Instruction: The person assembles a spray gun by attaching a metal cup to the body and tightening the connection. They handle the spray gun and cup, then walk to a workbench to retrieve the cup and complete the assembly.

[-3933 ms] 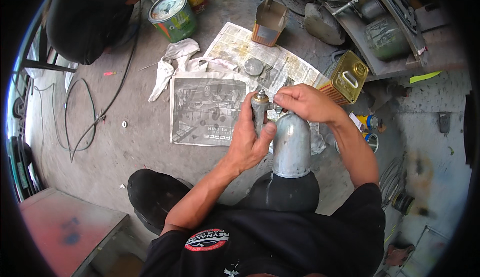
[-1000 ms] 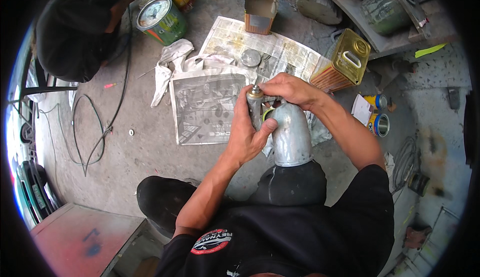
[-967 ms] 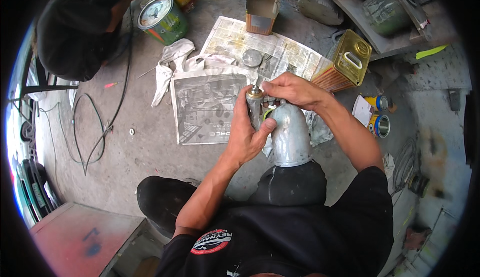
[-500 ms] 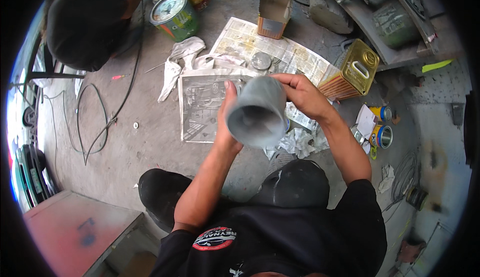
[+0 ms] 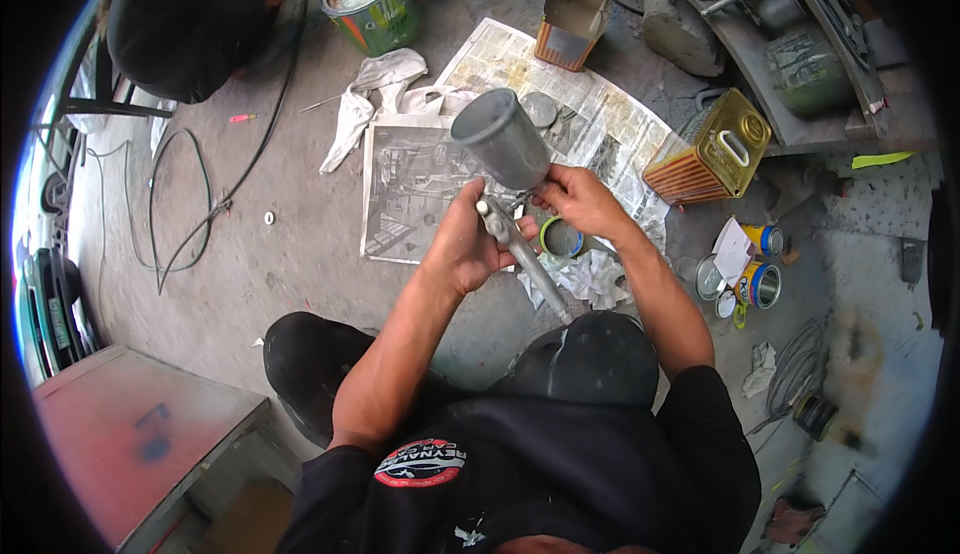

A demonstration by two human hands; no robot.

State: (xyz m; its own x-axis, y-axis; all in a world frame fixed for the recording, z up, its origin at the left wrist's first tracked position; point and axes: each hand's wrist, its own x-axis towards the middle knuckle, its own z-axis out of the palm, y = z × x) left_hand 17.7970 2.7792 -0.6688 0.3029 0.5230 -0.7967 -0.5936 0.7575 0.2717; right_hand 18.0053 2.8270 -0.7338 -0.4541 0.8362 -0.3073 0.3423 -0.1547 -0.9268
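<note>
A grey metal spray gun [image 5: 530, 266] with a cylindrical grey cup [image 5: 495, 136] is held over the newspapers. My left hand [image 5: 466, 244] is closed around the gun's body, thumb up beside its head. The cup tilts up and away to the left, its mouth facing away from me. With pinched fingers, my right hand [image 5: 588, 204] grips the gun where it meets the cup's lower end; the fingertips are partly hidden. Below my right hand lies a ring-shaped roll of green tape [image 5: 545, 235], next to crumpled white paper [image 5: 597, 279].
Newspaper sheets [image 5: 400, 204] cover the floor ahead, with a round lid [image 5: 540, 110] on them. An open square tin [image 5: 566, 46], a gold can [image 5: 722, 144] and a green paint bucket [image 5: 372, 16] stand around. A white rag [image 5: 385, 79], small cans [image 5: 765, 284] and a hose [image 5: 230, 204] lie nearby.
The cup has turned from its open mouth facing me to facing away, bringing the gun body into sight. My right hand has moved down to the cup's lower end.
</note>
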